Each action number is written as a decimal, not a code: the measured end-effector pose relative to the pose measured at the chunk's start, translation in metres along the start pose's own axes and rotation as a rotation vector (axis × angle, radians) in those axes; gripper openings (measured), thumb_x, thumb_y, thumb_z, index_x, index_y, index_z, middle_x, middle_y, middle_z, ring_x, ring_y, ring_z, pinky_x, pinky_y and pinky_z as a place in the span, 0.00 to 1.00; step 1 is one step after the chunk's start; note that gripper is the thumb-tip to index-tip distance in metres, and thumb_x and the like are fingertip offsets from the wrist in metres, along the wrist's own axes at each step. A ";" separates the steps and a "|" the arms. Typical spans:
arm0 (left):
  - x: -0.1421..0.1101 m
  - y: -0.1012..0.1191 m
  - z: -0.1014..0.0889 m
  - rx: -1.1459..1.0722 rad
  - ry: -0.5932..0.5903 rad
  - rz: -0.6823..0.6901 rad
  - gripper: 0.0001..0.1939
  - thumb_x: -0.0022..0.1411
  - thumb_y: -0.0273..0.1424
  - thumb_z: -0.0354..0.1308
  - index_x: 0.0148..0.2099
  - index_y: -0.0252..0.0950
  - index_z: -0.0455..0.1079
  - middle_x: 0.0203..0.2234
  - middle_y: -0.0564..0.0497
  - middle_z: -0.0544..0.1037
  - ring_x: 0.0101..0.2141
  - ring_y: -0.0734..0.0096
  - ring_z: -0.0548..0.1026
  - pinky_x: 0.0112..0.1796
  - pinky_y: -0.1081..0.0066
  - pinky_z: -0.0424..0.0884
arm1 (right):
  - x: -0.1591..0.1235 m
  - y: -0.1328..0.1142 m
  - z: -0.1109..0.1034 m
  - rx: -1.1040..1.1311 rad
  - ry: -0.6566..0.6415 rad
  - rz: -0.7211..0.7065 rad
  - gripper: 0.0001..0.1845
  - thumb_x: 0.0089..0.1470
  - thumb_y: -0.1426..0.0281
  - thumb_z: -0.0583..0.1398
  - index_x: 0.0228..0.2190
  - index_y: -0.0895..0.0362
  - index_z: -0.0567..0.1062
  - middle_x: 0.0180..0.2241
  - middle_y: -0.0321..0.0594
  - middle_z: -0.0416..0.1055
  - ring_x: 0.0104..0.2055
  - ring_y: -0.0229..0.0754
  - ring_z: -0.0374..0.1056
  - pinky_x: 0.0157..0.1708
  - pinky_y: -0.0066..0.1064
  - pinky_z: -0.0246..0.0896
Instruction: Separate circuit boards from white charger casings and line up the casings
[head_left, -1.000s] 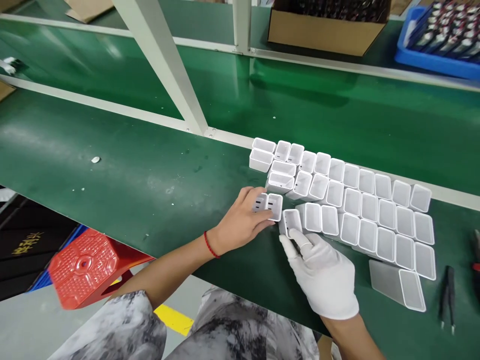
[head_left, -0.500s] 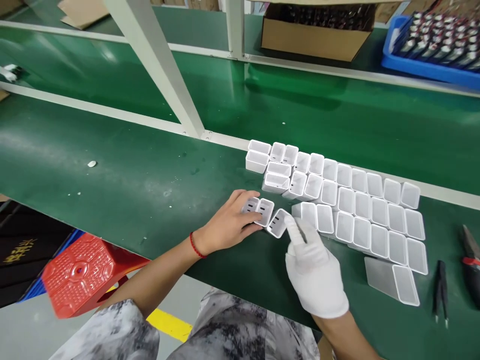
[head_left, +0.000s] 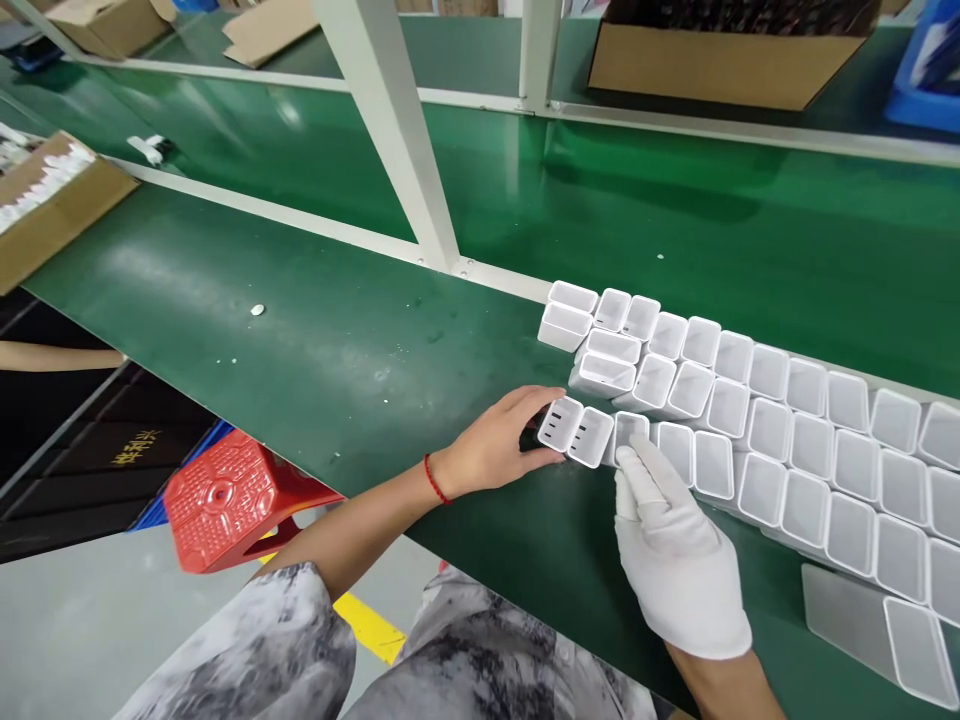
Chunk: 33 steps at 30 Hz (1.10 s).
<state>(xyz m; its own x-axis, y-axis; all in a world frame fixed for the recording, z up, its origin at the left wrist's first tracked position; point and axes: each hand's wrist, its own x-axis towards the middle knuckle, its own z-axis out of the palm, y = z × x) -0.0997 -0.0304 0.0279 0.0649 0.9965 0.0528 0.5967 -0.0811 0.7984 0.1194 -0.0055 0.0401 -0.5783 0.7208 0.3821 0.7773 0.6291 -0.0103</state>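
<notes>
Several white plastic shells [head_left: 757, 420] stand in rows, open side up, on the green bench [head_left: 337, 340]. My bare left hand [head_left: 499, 445] curls round two shells [head_left: 574, 430] at the left end of the front row and holds them against the row. My white-gloved right hand [head_left: 675, 545] rests its fingertips on the shell [head_left: 628, 432] just right of those two. A red band circles my left wrist.
A white metal post [head_left: 390, 130] slants up from the bench rail. A cardboard box [head_left: 720, 60] sits at the back, another cardboard box [head_left: 45, 200] at the far left. One shell [head_left: 877, 620] lies on its side at the front right. A red stool [head_left: 232, 500] stands below the bench.
The loose, tilted shell under my right hand has been pushed upright into line with the two shells in my left hand. The view has swung left, so the pliers and tweezers are out of sight.
</notes>
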 end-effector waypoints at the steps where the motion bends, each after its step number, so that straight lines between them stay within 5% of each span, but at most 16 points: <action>1: 0.002 0.001 0.002 0.000 0.000 -0.012 0.34 0.59 0.30 0.68 0.64 0.43 0.59 0.58 0.43 0.73 0.54 0.55 0.76 0.52 0.56 0.79 | 0.001 -0.002 -0.002 0.002 0.002 0.026 0.15 0.63 0.76 0.56 0.48 0.59 0.78 0.49 0.49 0.79 0.32 0.42 0.79 0.23 0.26 0.68; 5: 0.009 0.005 0.005 -0.020 0.001 -0.037 0.34 0.57 0.30 0.70 0.62 0.42 0.60 0.54 0.44 0.74 0.47 0.60 0.79 0.47 0.60 0.81 | 0.002 -0.014 -0.008 -0.010 0.012 0.055 0.13 0.64 0.69 0.60 0.47 0.58 0.80 0.45 0.46 0.81 0.27 0.41 0.77 0.21 0.28 0.66; 12: 0.015 0.009 0.012 -0.039 0.014 -0.092 0.34 0.55 0.32 0.71 0.61 0.40 0.61 0.51 0.45 0.75 0.41 0.63 0.79 0.43 0.60 0.81 | 0.005 -0.014 0.004 -0.015 -0.073 -0.012 0.21 0.61 0.81 0.55 0.49 0.54 0.81 0.51 0.42 0.78 0.33 0.39 0.79 0.25 0.24 0.67; 16: 0.021 0.009 0.021 -0.033 0.081 -0.106 0.34 0.56 0.29 0.70 0.61 0.39 0.61 0.52 0.44 0.75 0.40 0.64 0.79 0.43 0.61 0.81 | 0.008 -0.016 0.009 0.028 -0.020 0.051 0.20 0.62 0.79 0.54 0.50 0.57 0.79 0.53 0.45 0.76 0.27 0.38 0.77 0.22 0.27 0.64; 20: 0.020 0.008 0.019 0.046 0.161 -0.077 0.36 0.55 0.28 0.70 0.63 0.38 0.59 0.52 0.42 0.74 0.41 0.65 0.79 0.41 0.63 0.81 | -0.015 -0.014 -0.008 0.166 -0.026 -0.057 0.16 0.66 0.74 0.53 0.48 0.62 0.78 0.53 0.51 0.76 0.38 0.43 0.78 0.36 0.31 0.71; 22: 0.011 0.014 0.015 0.158 0.205 -0.016 0.37 0.55 0.31 0.70 0.63 0.37 0.58 0.53 0.40 0.73 0.41 0.63 0.78 0.40 0.63 0.80 | -0.038 -0.004 -0.029 0.267 -0.155 -0.191 0.13 0.65 0.73 0.54 0.44 0.61 0.78 0.49 0.50 0.78 0.38 0.44 0.77 0.39 0.33 0.71; 25: -0.008 0.031 0.012 0.400 0.312 0.189 0.32 0.56 0.39 0.69 0.59 0.36 0.63 0.45 0.42 0.74 0.45 0.54 0.76 0.45 0.55 0.77 | -0.081 0.027 -0.077 0.443 -0.519 -0.254 0.06 0.62 0.68 0.59 0.36 0.55 0.77 0.36 0.39 0.79 0.31 0.43 0.75 0.30 0.33 0.69; 26: -0.015 0.038 0.015 0.424 0.306 0.289 0.28 0.57 0.39 0.68 0.57 0.36 0.65 0.42 0.44 0.75 0.46 0.52 0.75 0.47 0.53 0.75 | -0.097 0.043 -0.096 0.513 -0.604 -0.197 0.05 0.62 0.68 0.60 0.35 0.53 0.76 0.34 0.36 0.79 0.30 0.43 0.74 0.28 0.32 0.69; 28: -0.029 0.053 0.028 0.338 0.148 0.448 0.19 0.61 0.35 0.65 0.53 0.38 0.68 0.39 0.46 0.76 0.44 0.55 0.77 0.46 0.57 0.75 | -0.137 0.080 -0.135 0.596 -0.525 0.054 0.08 0.64 0.69 0.58 0.41 0.52 0.77 0.41 0.37 0.79 0.39 0.42 0.77 0.35 0.31 0.72; 31: -0.049 0.074 0.070 0.258 -0.268 0.570 0.18 0.64 0.32 0.61 0.56 0.43 0.69 0.46 0.47 0.79 0.46 0.58 0.79 0.41 0.64 0.78 | -0.219 0.144 -0.184 0.264 -0.005 0.756 0.14 0.66 0.64 0.57 0.49 0.51 0.77 0.46 0.38 0.79 0.45 0.45 0.77 0.48 0.39 0.73; 33: -0.058 0.086 0.105 0.288 -0.365 0.558 0.21 0.67 0.32 0.58 0.60 0.47 0.67 0.50 0.46 0.78 0.51 0.53 0.77 0.46 0.58 0.78 | -0.289 0.181 -0.202 -0.044 0.147 1.212 0.16 0.65 0.60 0.56 0.49 0.50 0.78 0.43 0.38 0.80 0.44 0.48 0.77 0.51 0.47 0.72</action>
<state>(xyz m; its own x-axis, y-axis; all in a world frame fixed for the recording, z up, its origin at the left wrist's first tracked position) 0.0318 -0.0970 0.0300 0.6540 0.7389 0.1625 0.5804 -0.6278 0.5187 0.4777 -0.1589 0.1144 0.5579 0.7921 0.2476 0.8031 -0.4400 -0.4018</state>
